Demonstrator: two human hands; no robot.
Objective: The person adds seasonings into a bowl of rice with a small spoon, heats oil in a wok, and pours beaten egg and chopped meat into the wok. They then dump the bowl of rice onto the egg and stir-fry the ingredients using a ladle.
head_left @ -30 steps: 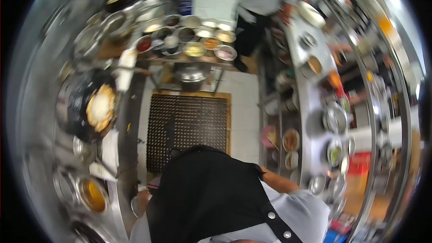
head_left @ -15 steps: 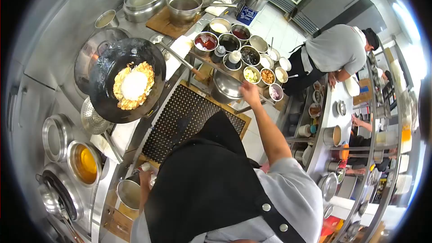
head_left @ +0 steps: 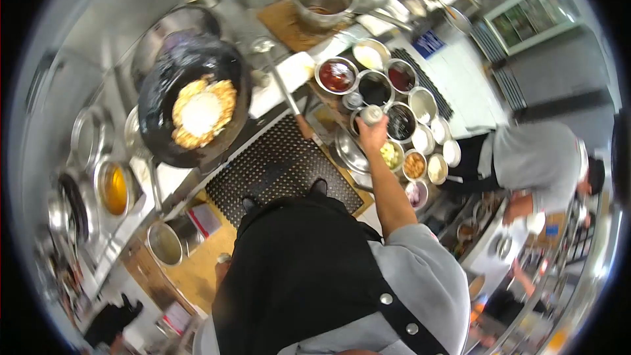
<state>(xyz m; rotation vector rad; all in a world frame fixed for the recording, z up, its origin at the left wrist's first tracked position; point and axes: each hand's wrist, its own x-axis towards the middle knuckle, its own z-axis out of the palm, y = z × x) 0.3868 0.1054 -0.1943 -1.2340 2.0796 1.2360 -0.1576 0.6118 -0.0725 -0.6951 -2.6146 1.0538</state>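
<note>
My right hand (head_left: 373, 137) reaches in among the seasoning pots. Its fingers are closed around a squeeze bottle (head_left: 372, 115) with a whitish top. Around it stand a pot of dark sauce (head_left: 375, 88), a pot of red sauce (head_left: 338, 75) and a bowl of pale green pieces (head_left: 390, 156). Low beside my apron is my left hand (head_left: 222, 271), partly hidden, closed on a small greyish-white thing that I cannot make out. At the left, a black wok (head_left: 158, 112) holds browned food (head_left: 223, 102) with a round white mound (head_left: 201, 113) on top.
A ladle (head_left: 286, 92) lies with its handle over the counter edge. A metal bowl of yellow liquid (head_left: 116, 187) and a strainer (head_left: 133, 133) sit near the wok. A perforated black mat (head_left: 276, 155) covers the floor. One co-worker (head_left: 536, 158) bends over a counter at the right.
My right hand has moved from beside the bowls onto the squeeze bottle and closed on it. My left hand has dropped lower beside the apron. The whole view has turned and shifted.
</note>
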